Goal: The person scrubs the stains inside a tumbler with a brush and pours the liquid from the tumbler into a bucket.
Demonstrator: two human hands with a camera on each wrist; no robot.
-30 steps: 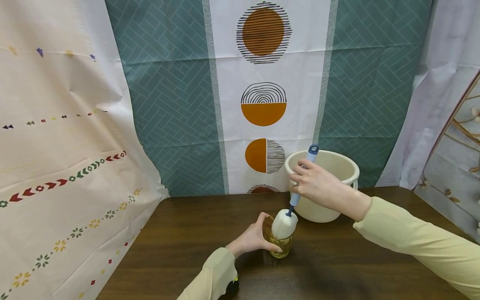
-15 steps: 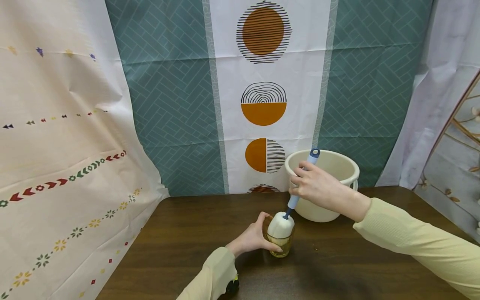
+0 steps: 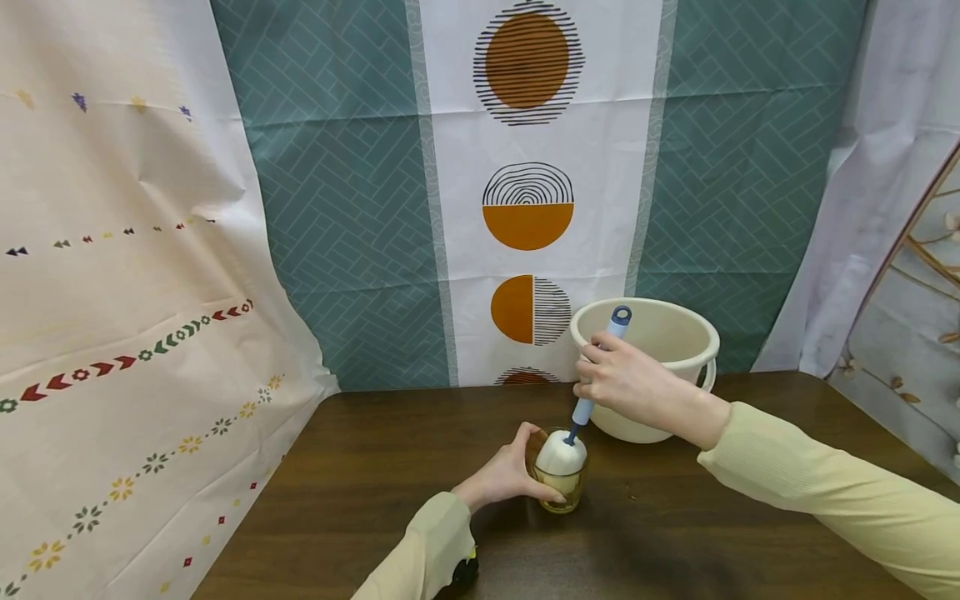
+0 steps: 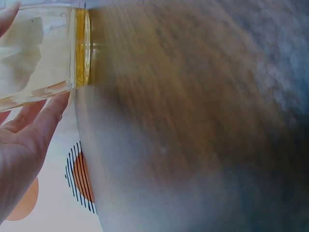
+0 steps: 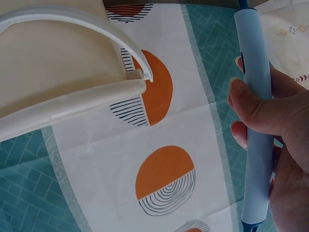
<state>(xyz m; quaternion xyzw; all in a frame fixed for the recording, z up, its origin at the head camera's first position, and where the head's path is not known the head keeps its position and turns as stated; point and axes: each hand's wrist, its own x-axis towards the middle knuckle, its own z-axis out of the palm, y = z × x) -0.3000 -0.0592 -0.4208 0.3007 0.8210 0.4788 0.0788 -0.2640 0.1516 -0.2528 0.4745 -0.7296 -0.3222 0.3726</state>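
A yellow-tinted drinking glass (image 3: 567, 497) stands on the brown table, and my left hand (image 3: 507, 477) holds it from the left with fingers and thumb spread round its side. Inside the glass sits the white sponge head (image 3: 559, 457) of a bottle brush, its upper part showing above the tinted wall. My right hand (image 3: 628, 382) grips the brush's light blue handle (image 3: 583, 412), which tilts up to the right. Fingers and thumb wrap the handle (image 5: 258, 164) in the right wrist view. Close up in the left wrist view, the glass (image 4: 38, 58) shows its thick base.
Just behind my right hand stands a cream bucket (image 3: 686, 337) with a side handle. The dark wooden table (image 3: 375, 467) ends at a hanging teal and white cloth (image 3: 352, 208). A pale patterned cloth (image 3: 135, 333) hangs at the left. A small black object (image 3: 465, 575) lies by the left sleeve.
The brush has gone lower into the glass, with its sponge head shifting slightly left. My right hand has moved a little down and left with it. The left hand and glass stay put.
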